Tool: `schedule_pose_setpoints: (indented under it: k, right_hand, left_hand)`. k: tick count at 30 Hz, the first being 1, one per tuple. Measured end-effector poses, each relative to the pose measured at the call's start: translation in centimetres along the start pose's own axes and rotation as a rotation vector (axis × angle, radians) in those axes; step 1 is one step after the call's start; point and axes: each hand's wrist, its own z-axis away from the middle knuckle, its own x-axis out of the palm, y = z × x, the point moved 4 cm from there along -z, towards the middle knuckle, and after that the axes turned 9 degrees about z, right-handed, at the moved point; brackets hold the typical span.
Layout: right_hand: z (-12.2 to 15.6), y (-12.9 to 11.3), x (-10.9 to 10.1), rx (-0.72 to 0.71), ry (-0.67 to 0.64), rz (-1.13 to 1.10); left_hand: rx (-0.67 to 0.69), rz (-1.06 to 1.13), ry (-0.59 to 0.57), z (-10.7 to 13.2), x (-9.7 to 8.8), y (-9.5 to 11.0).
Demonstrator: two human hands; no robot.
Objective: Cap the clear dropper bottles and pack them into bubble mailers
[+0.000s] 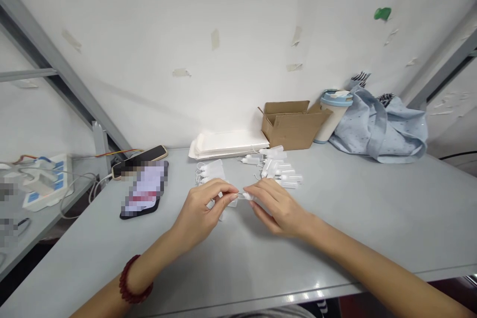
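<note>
My left hand (pixel 203 213) and my right hand (pixel 278 207) meet over the middle of the grey table (pixel 354 218). Both pinch a small white plastic piece (pixel 243 196) between thumb and fingertips. A red bead bracelet (pixel 130 280) sits on my left wrist. Just beyond the hands lies a heap of several small clear and white plastic pieces (pixel 278 166). A second, smaller cluster of white pieces with thin cords (pixel 208 173) lies to the left of it.
A phone (pixel 143 191) lies left of the hands, another phone (pixel 139 160) behind it. White flat trays (pixel 229 143), an open cardboard box (pixel 292 124), a lidded cup (pixel 333 114) and blue cloth (pixel 383 126) line the wall. A power strip (pixel 40 184) with cables sits far left.
</note>
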Motion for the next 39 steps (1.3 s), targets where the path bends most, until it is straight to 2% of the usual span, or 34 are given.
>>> schedule_pose_setpoints:
  k: [11, 19, 22, 28, 32, 37, 39]
  right_hand:
    - [0.1, -0.1, -0.1, 0.000, 0.014, -0.026]
    - [0.2, -0.1, 0.0, 0.002, 0.025, -0.062]
    - [0.2, -0.2, -0.1, 0.000, 0.021, -0.068]
    - [0.2, -0.4, -0.1, -0.011, 0.019, -0.060]
    - [0.1, -0.5, -0.3, -0.009, 0.008, -0.047]
    - [-0.1, -1.4, -0.6, -0.068, 0.017, 0.055]
    - [0.0, -1.9, -0.7, -0.104, 0.044, 0.098]
  left_hand:
    - [-0.129, 0.033, -0.025, -0.1, 0.1, -0.2]
    - [-0.405, 0.329, -0.076, -0.1, 0.2, -1.1]
    - [-0.444, 0.402, -0.094, 0.0, 0.4, -1.5]
    - [-0.451, 0.446, -0.097, 0.1, 0.5, -1.8]
    - [-0.421, 0.381, -0.094, 0.1, 0.6, -1.6]
    - [-0.185, 0.054, -0.074, 0.4, 0.7, -0.3]
    - [-0.093, -0.003, -0.086, 0.6, 0.8, 0.3]
